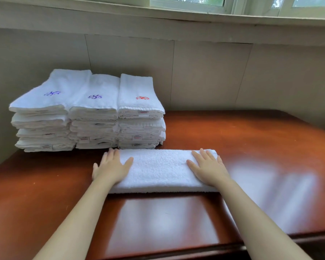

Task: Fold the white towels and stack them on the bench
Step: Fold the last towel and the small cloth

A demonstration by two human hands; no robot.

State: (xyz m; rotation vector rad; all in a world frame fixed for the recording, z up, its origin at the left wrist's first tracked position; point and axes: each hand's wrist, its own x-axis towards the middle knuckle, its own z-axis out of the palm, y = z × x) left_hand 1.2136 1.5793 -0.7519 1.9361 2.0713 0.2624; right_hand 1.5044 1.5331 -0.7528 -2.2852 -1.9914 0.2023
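Observation:
A white towel (160,170), folded into a long narrow strip, lies across the middle of the glossy brown bench (251,147). My left hand (112,168) presses flat on its left end, fingers straight. On the right end my right hand (208,168) lies flat the same way. Behind the strip, at the back left, three side-by-side stacks of folded white towels (88,111) stand against the wall. The two left stacks show purple embroidery on top, the right one red.
A beige panelled wall (214,76) runs behind the bench, with a window sill above it. The bench's front edge (176,248) runs along the bottom of the view. Bare wood lies right of the strip and in front of it.

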